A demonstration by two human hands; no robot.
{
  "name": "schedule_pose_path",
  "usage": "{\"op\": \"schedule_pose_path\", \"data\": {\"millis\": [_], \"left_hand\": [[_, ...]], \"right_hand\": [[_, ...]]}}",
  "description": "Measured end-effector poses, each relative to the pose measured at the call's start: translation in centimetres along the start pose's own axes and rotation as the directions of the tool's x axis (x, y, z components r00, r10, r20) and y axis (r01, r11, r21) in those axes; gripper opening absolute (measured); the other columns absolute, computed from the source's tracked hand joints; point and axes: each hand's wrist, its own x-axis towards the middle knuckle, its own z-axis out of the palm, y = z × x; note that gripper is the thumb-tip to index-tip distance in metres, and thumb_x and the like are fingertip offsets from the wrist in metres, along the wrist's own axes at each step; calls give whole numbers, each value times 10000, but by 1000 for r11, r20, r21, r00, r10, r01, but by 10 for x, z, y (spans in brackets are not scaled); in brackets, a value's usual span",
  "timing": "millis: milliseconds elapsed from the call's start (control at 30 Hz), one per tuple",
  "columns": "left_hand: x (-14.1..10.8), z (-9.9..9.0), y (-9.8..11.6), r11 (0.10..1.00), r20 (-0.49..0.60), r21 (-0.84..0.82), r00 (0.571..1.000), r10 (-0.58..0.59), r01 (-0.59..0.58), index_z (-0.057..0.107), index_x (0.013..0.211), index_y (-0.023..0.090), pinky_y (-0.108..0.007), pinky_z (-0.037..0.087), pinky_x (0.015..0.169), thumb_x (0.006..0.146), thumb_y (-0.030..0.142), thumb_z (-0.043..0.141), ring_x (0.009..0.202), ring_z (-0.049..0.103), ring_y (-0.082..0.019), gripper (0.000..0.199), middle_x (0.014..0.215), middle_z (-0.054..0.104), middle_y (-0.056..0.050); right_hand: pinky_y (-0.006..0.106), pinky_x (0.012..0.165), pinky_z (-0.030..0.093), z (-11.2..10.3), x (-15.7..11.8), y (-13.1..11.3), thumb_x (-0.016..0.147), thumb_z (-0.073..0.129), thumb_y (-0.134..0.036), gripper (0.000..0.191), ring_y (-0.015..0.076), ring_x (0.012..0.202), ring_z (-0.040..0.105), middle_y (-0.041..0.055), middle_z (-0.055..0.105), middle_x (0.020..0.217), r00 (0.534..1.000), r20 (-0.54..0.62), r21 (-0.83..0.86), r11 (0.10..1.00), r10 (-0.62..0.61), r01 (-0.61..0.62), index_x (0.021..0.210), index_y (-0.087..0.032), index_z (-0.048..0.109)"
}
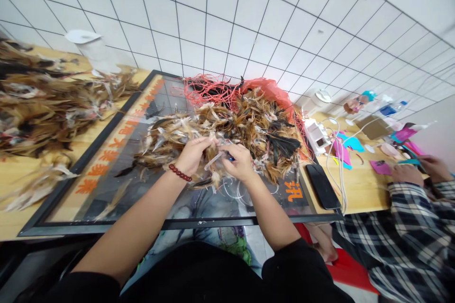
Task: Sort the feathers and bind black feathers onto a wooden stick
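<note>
Above a large pile of brown, black and white feathers (256,128), my two hands are close together. My left hand (195,154), with a dark red bead bracelet (180,172) at the wrist, is closed in a pinch; what its fingertips grip is too small to make out. My right hand (239,162) is closed around a small object with a dark blue part (230,157), mostly hidden by the fingers. Between the hands, a pale translucent strip (213,161) slants down over the feathers. A thin white cord (231,190) curls below my right hand.
The feathers lie on a black-framed glass panel (67,208) with orange lettering. Red string (213,92) is heaped behind. More feathers (53,104) cover the left side. A phone (322,187) and cables lie right. A co-worker's hands (408,175) handle coloured pieces beyond.
</note>
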Motion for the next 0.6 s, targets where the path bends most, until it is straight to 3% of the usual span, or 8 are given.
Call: {"op": "schedule_pose_path", "data": {"millis": [133,267,433,600], "left_hand": [[-1,0,4,998,6,-52,1000,20,-20,751,802,108,-250,504,642,660,325,812,650,631,-148,266,715,697,-76],[-5,3,3,1000,149,-12,989,0,2,726,764,113,-231,470,550,689,287,795,541,557,-114,201,620,613,-33],[-5,3,-1,992,220,125,974,-49,22,705,648,123,-213,426,488,680,328,801,500,509,-94,229,622,614,-50],[-5,4,-3,990,180,138,982,-54,29,736,682,130,-225,428,500,600,303,846,508,507,-96,221,672,659,-62]], "right_hand": [[266,767,481,-2,2,-2,848,504,-339,258,153,766,632,40,708,881,965,-154,182,966,213,-185,992,-194,662],[245,689,478,0,6,-2,866,527,-408,359,124,652,567,-1,664,789,918,-146,345,888,370,-303,1117,-176,639],[260,777,506,5,9,2,867,549,-445,342,145,765,631,18,699,848,924,-85,456,839,373,-297,1054,-193,685],[254,799,505,3,10,3,898,501,-423,303,153,799,654,29,715,847,912,-125,427,851,390,-306,915,-182,684]]}}
